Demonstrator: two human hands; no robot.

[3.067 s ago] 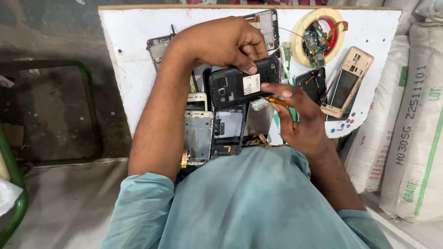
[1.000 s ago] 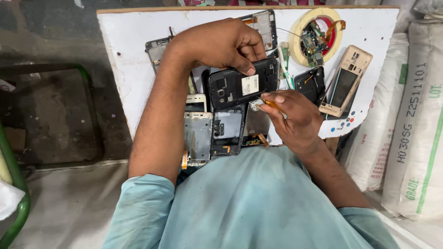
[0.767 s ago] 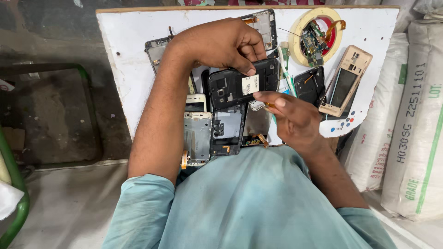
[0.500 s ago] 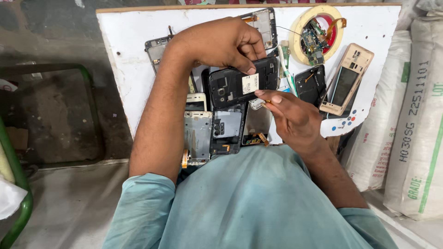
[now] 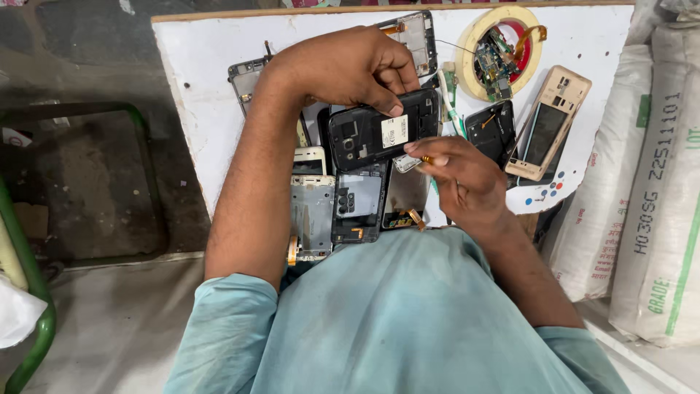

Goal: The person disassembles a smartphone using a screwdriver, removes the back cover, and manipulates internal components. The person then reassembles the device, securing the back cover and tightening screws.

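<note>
I am seeing the black plastic phone frame with a white sticker (image 5: 383, 135) lying just under the left hand (image 5: 346, 69) and just above the right hand (image 5: 463, 179), over the middle of the white board table (image 5: 197, 87). The left hand is reaching in from above with the wrist bent, its fingers curling down and pinching the frame's upper edge, thumb pressing near the sticker. The right hand is sitting below and to the right of the frame, fingers drawn together and pinching a small orange-tipped tool (image 5: 426, 159) whose end is touching the frame's lower right corner — its shaft is hiding inside the fist, so I cannot make out what kind it is.

Under the frame, stripped grey and black phone bodies (image 5: 339, 208) are lying side by side, partly covered by the forearm and the light blue shirt. Further right, a gold phone back shell (image 5: 547, 120) is leaning beside a dark phone panel (image 5: 490, 131), and a yellow tape roll (image 5: 503, 51) is ringing a green circuit board — details there are too small to read.
</note>
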